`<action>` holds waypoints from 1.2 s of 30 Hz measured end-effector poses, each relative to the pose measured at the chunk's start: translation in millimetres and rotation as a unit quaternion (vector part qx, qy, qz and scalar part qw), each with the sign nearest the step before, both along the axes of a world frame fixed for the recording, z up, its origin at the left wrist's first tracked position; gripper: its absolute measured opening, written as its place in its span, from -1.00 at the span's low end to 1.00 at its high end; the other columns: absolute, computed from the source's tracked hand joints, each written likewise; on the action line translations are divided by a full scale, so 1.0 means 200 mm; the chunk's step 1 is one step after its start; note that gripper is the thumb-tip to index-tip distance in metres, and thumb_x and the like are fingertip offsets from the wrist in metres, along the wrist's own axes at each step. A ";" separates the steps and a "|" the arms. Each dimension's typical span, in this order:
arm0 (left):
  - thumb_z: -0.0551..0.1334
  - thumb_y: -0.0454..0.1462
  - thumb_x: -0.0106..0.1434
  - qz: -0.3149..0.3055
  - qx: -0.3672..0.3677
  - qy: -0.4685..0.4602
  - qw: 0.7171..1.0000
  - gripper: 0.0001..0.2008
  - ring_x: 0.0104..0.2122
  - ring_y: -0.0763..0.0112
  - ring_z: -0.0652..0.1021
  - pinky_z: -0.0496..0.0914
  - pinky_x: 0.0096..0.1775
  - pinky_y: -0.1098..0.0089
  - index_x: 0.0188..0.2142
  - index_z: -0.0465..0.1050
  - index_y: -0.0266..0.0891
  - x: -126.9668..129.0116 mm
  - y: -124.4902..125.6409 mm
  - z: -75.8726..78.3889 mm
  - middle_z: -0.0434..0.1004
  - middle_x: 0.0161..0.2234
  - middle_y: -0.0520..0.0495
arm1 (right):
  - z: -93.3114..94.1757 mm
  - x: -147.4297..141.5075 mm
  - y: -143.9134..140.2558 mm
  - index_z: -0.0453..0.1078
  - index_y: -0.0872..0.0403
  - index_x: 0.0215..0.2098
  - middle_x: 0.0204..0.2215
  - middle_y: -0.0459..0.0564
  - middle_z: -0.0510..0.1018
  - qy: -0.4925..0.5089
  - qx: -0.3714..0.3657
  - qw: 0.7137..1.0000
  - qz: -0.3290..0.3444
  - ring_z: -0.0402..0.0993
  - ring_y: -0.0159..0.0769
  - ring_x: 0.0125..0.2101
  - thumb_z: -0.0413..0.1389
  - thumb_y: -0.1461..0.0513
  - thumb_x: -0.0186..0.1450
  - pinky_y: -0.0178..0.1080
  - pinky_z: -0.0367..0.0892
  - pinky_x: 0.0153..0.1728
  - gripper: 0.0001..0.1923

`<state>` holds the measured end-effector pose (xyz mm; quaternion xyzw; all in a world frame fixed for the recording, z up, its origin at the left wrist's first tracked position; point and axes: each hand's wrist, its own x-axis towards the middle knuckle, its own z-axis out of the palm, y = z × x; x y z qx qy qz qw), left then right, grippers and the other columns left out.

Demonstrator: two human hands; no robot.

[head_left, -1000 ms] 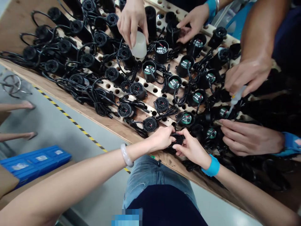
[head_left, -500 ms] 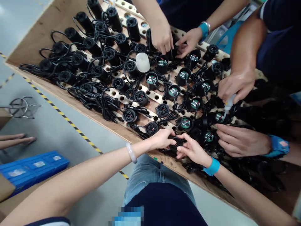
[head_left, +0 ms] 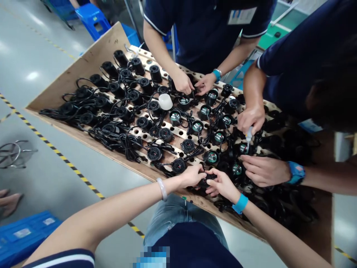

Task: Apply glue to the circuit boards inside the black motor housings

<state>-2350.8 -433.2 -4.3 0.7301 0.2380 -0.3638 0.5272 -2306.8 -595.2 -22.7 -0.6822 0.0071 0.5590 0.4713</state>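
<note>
Both hands, left hand [head_left: 192, 175] and right hand [head_left: 221, 184], still pinching one black housing [head_left: 208, 178] between closed fingers at bench [head_left: 92, 61] near edge, grip unchanged; co-worker's dropper [head_left: 248, 134] just beyond

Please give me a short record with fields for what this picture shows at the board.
left hand: grips a black round part at the near edge
right hand: on the same part, blue wristband
board: wooden pegboard, many holes
on board: rows of black round units with cords
white cap: mid-board
others: four co-workers' hands; one hand holds a small bottle
</note>
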 end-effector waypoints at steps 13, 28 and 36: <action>0.14 -0.26 0.23 0.022 0.014 0.000 1.000 -0.90 -0.68 0.50 0.42 0.35 -0.61 0.49 -0.24 0.33 -0.20 -0.01 -0.02 -0.03 0.37 -0.52 0.07 | 0.04 -0.01 0.01 0.19 0.09 -0.01 -0.44 -0.02 0.58 0.009 0.021 1.000 -0.013 0.61 -0.19 -0.45 0.14 0.09 0.14 -0.29 0.51 -0.51 -0.50; 0.14 -0.29 0.27 0.065 -0.059 -0.015 0.996 -0.91 -0.66 0.53 0.44 0.41 -0.56 0.48 -0.23 0.30 -0.24 -0.03 -0.01 -0.07 0.36 -0.52 0.11 | 0.04 -0.02 -0.04 0.16 0.07 0.14 -0.51 -0.09 0.51 -0.015 0.012 1.000 0.006 0.62 -0.20 -0.35 -0.04 0.15 0.31 -0.25 0.53 -0.45 -0.56; 0.12 -0.30 0.28 0.061 -0.061 -0.015 0.996 -0.92 -0.67 0.52 0.44 0.41 -0.56 0.46 -0.23 0.32 -0.26 -0.03 -0.01 -0.04 0.37 -0.51 0.09 | 0.00 -0.05 -0.01 0.19 0.06 -0.02 -0.61 -0.19 0.47 -0.116 -0.002 0.992 0.054 0.59 -0.19 -0.50 0.14 0.20 0.13 -0.38 0.42 -0.66 -0.55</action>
